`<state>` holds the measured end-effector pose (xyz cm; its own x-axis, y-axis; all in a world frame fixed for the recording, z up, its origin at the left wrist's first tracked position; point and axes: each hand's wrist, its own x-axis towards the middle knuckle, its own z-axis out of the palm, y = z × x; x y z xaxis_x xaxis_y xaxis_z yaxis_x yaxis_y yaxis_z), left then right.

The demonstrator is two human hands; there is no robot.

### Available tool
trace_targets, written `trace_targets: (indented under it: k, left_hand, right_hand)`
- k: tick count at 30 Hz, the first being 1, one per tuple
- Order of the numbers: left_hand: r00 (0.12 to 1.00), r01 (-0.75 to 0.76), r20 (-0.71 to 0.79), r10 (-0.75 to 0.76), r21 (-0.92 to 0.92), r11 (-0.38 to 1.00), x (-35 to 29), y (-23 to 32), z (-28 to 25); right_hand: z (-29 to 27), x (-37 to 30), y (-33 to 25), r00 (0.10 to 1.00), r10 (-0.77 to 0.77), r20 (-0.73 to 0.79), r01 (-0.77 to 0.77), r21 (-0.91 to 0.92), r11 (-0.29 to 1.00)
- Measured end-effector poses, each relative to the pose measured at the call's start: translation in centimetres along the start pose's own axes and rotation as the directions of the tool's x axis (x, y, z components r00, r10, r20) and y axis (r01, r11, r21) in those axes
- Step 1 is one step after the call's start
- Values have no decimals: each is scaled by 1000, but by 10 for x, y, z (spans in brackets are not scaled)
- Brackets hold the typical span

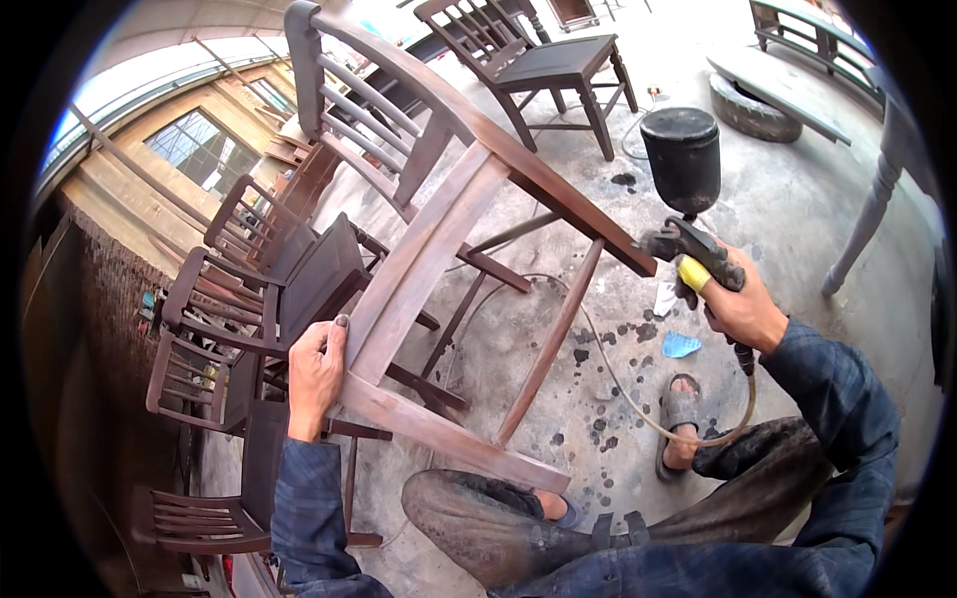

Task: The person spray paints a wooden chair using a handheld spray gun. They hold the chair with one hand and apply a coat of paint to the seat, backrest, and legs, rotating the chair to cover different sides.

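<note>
A reddish-brown wooden chair (429,264) is tipped over in front of me, its slatted back toward the far left and its legs pointing right and near. My left hand (317,371) grips the edge of its seat, the thumb lying on top. In my right hand (746,304) is a spray gun (693,249) with a black paint cup (682,154) on top. Yellow wrapping shows at one of the fingers. The gun's nozzle points left, close to the end of a chair leg (638,261). A thin hose (638,409) runs from the gun's grip down to the floor.
Several dark chairs (299,289) stand close together on the left. Another dark chair (558,65) is at the back. A tire (755,110) with a board over it lies at far right, near a grey turned leg (865,219). A blue scrap (681,345) and dark paint spots mark the concrete floor.
</note>
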<state>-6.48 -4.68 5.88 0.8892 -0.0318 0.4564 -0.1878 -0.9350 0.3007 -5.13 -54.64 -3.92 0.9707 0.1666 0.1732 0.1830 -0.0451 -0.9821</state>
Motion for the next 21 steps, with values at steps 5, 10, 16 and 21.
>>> trace_targets:
  k: [5,10,16,21]
  left_hand:
    - [998,8,-57,-9,-24,1000,-12,-3,-6]
    - [997,57,-54,-63,-104,993,-10,3,3]
    - [996,36,-77,-45,-110,993,-10,-4,1]
    - [995,74,-53,-81,-124,990,-11,-2,2]
  right_hand:
    - [26,40,-36,983,-179,-30,176,-69,982]
    - [34,65,-34,956,-295,-5,295,-27,955]
    - [46,43,-54,984,-119,129,107,92,990]
    - [44,61,-43,986,-81,143,69,88,994]
